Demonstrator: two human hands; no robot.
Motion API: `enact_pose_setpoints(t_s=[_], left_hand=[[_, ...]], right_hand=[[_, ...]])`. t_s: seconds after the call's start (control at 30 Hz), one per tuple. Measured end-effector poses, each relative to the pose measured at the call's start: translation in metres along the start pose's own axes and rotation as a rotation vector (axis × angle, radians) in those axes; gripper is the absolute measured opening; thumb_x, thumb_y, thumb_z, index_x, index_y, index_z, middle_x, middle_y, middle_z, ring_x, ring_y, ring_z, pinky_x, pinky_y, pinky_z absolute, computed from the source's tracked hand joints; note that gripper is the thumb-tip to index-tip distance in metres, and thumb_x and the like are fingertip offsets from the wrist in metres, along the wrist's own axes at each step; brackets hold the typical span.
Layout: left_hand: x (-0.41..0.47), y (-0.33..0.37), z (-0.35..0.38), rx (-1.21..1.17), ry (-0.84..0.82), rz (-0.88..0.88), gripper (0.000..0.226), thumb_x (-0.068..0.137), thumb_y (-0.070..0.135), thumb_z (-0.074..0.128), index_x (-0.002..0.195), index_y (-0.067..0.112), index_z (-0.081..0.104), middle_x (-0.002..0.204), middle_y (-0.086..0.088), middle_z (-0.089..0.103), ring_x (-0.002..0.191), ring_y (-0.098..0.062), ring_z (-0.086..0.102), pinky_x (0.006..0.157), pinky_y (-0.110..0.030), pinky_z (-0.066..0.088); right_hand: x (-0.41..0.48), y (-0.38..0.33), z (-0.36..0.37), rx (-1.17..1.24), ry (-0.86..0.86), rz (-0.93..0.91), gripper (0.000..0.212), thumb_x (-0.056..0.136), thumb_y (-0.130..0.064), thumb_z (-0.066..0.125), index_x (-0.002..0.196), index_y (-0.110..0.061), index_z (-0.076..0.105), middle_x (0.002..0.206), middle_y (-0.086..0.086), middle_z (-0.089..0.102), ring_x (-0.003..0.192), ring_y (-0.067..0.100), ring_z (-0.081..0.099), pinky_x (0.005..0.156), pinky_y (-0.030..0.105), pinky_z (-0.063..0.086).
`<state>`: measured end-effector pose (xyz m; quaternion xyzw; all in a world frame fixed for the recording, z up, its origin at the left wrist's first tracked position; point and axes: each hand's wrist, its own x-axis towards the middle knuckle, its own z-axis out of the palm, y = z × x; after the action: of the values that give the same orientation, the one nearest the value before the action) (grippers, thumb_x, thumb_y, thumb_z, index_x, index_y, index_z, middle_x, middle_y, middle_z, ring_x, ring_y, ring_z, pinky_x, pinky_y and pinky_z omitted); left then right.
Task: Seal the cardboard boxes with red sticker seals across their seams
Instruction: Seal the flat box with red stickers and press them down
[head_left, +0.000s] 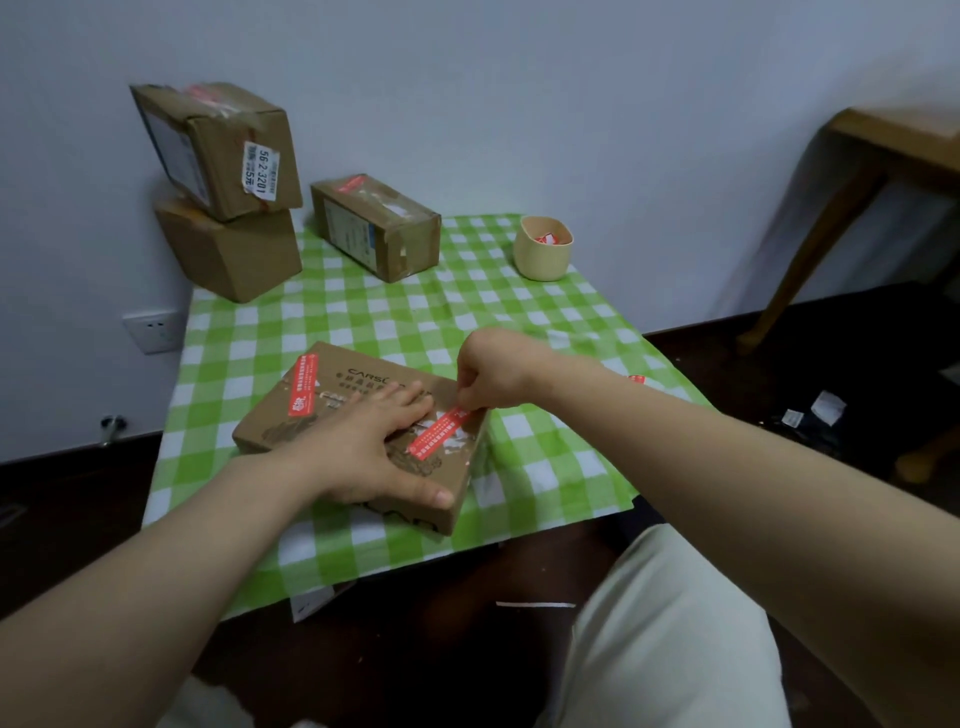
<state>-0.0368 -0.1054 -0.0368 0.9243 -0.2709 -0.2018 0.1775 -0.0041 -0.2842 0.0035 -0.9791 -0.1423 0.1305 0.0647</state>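
Near the front edge of the green-and-white checked tablecloth (415, 312), a flat brown cardboard box (337, 382) lies at an angle, and both hands are on it. Left hand (374, 452) is spread flat on the lid, fingers straight and pressing down, thumb stretched along the near edge. It grips nothing, it just pins the box. Right hand (493, 374) comes in from the right, thumb and fingertips pinched on the far end of a long red sticker seal (441, 434). That strip lies slantwise on the box's right end, its lower end down on the cardboard, just beside the left hand's fingers. A second red sticker seal (303, 384) sits across the box's left end. Back by the wall, an upper brown cardboard box (228, 150) sits tilted on a lower brown cardboard box (234, 254). An oblong brown cardboard box (379, 228) stands beside them, and off to the right a beige round cup (543, 254) holds red-and-white slips.
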Motion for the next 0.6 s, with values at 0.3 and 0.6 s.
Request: enact_pose_setpoints(t_s=[0.3, 0.6], left_hand=[[-0.0010, 0.0009, 0.0012, 0.003, 0.014, -0.019, 0.126, 0.041, 0.085, 0.052, 0.148, 0.033, 0.009, 0.156, 0.017, -0.004, 0.143, -0.004, -0.008, 0.117, -0.035, -0.009], [-0.0025, 0.0034, -0.0005, -0.018, 0.003, -0.010, 0.133, 0.034, 0.092, 0.048, 0.148, 0.033, 0.010, 0.156, 0.017, -0.004, 0.143, -0.003, -0.008, 0.115, -0.033, -0.010]], right_hand=[[-0.0041, 0.0026, -0.0042, 0.152, -0.080, 0.022, 0.021, 0.086, -0.018, 0.059, 0.091, 0.000, 0.070, 0.078, 0.011, 0.071, 0.064, 0.019, 0.062, 0.059, 0.026, 0.051], [-0.0082, 0.0049, -0.0090, 0.474, -0.081, 0.072, 0.014, 0.080, -0.008, 0.071, 0.091, -0.001, 0.068, 0.068, 0.008, 0.066, 0.052, 0.011, 0.061, 0.044, 0.017, 0.050]])
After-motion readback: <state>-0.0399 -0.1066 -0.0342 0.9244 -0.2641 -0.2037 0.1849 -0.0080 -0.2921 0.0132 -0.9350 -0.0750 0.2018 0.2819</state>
